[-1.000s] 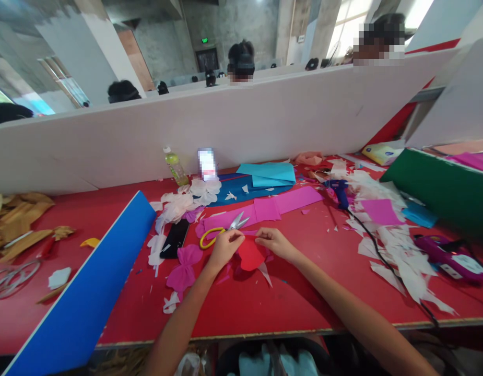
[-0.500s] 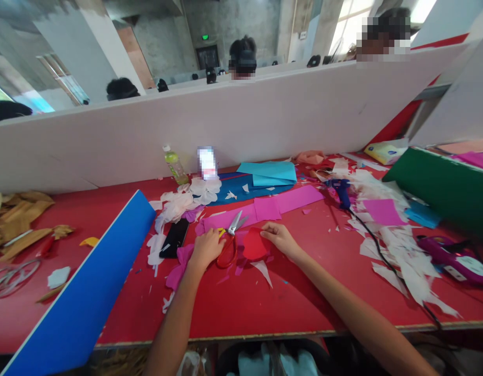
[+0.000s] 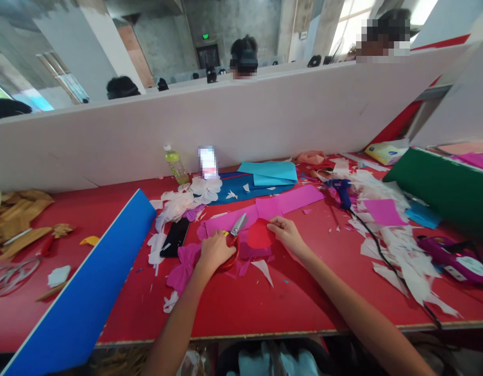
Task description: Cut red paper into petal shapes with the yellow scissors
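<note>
My left hand (image 3: 214,251) is closed round the handles of a pair of scissors (image 3: 233,235), whose grey blades point up and right over the red table (image 3: 241,303). My right hand (image 3: 287,233) pinches the right edge of a small red paper piece (image 3: 260,234), held just right of the blades. A long pink paper strip (image 3: 264,209) lies just behind both hands. A pink paper bow (image 3: 184,263) lies left of my left hand.
A black phone (image 3: 174,237) and white paper flowers (image 3: 186,201) lie at left, near a blue board (image 3: 88,292). A green bottle (image 3: 175,166) stands by the white partition (image 3: 241,120). A glue gun (image 3: 341,190), its cord, white scraps and a green board (image 3: 440,190) are at right.
My left hand let go of the red paper, reached left and took hold of the scissors. My right hand kept the red piece and moved it slightly up toward the blades.
</note>
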`<state>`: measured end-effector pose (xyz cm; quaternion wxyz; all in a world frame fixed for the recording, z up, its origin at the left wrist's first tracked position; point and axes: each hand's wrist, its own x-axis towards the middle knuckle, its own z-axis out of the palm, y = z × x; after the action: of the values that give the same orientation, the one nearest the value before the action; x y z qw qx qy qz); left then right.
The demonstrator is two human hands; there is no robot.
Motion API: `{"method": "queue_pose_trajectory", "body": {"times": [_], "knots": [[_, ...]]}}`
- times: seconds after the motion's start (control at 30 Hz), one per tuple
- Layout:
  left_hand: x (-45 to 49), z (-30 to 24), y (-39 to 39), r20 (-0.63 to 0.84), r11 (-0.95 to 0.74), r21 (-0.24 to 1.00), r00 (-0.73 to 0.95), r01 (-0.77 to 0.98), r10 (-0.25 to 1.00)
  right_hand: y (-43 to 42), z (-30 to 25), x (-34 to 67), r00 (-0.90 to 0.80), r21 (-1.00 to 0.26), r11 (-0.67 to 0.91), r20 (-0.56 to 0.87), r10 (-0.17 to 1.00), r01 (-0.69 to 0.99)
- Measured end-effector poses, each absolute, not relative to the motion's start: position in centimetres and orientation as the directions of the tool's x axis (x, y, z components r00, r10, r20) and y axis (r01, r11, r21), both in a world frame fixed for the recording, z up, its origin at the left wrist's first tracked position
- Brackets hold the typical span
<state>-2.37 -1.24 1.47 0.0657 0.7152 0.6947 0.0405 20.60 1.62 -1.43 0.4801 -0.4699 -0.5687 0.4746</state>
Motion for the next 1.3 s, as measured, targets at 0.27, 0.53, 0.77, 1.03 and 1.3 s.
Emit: {"method": "queue_pose_trajectory", "body": {"times": [0.27,0.53,0.77,1.03,1.3], "knots": [[-4.5,1.1,0.9,0.024,-0.088,0.789,0.113,0.608,0.993,1.6,-0.3,21.2,-0.066,-0.984,0.154,0.149,0.987,0.084],[-3.7,2.0,-0.6,0.184,-0.377,0.556,0.333,0.741,0.925,1.1,0.6,21.3,-0.117,-0.975,0.196,0.183,0.976,0.108],[-2.8,3.7,-1.9,0.078,-0.370,0.464,0.379,0.805,0.922,0.8,0.6,21.4,-0.180,-0.968,0.224,0.202,0.963,0.109],[-2.4,4.4,-2.3,0.033,-0.363,0.406,0.383,0.839,0.923,0.9,0.3,21.5,-0.206,-0.955,0.258,0.225,0.952,0.149],[-2.5,4.7,-2.4,0.017,-0.366,0.405,0.393,0.838,0.919,0.9,0.3,21.6,-0.204,-0.951,0.265,0.231,0.951,0.159]]}}
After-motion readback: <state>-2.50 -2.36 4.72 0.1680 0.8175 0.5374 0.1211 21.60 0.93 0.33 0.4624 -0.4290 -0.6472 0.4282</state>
